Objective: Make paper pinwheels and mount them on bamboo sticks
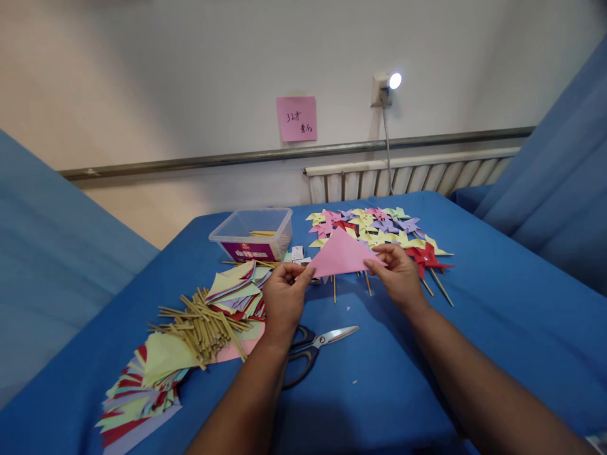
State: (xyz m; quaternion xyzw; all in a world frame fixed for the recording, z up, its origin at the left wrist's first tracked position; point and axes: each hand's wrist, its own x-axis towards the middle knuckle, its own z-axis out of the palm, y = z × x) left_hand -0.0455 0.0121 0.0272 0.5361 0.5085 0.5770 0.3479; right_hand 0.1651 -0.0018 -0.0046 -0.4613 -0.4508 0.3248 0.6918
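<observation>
A sheet of pink paper [342, 254], folded into a triangle with its point upward, is held up above the table. My left hand [285, 297] pinches its left corner, and my right hand [397, 273] pinches the right one. Beneath the paper, closer to me, lies a pair of scissors [318, 344] with dark handles, partly hidden by my left forearm. Behind the paper, several finished paper pinwheels [386, 224] on sticks lie in rows. A red pinwheel [424, 256] is just beyond my right hand.
On the left are a heap of wooden sticks [208, 335], stacked coloured paper squares [237, 291] and a fan of coloured paper [142, 398]. A clear plastic box [251, 234] stands at the back. Blue cloth covers the table [502, 328]. A radiator [412, 174] runs along the wall.
</observation>
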